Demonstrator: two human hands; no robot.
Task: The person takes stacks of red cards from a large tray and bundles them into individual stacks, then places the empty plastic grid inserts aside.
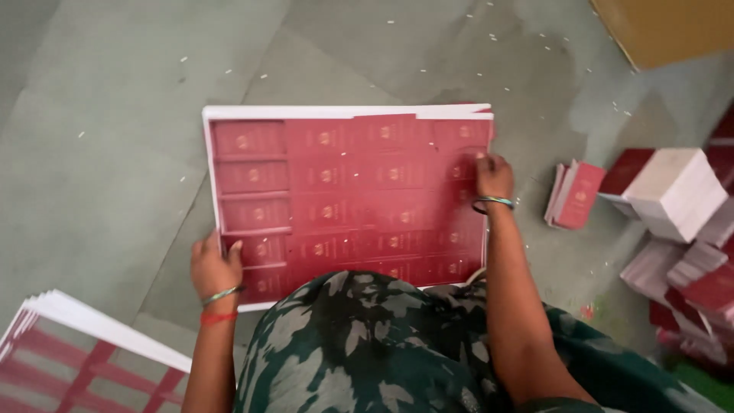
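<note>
Between my 2 hands, flat on the grey floor (115, 153), lies a large printed sheet (348, 195) with a white border, covered in rows of dark red cover panels, each with a small gold emblem. My left hand (215, 268) rests on the sheet's near left edge, fingers curled loosely over the border, thumb on top; I cannot tell whether it pinches the paper or only presses it down. My right hand (494, 176) lies on the far right side of the sheet, fingers spread and flat on the red print, holding nothing closed, only touching. Both wrists wear thin bangles. I judge the sheet to be light but broad and floppy, thin card that would sag or crease if lifted by 1 corner, and its glossy red face may slide under flat fingers. The white border at the 2 side edges looks like the safest place to take hold, 1 hand each side, so the print stays clean. Below my left hand, a stack of similar sheets (84, 352) fans out. Beyond my right hand, well apart, lie loose red booklets (575, 194) and stacked piles of booklets (680, 191). My patterned green clothing (359, 352) fills the near foreground.
</note>
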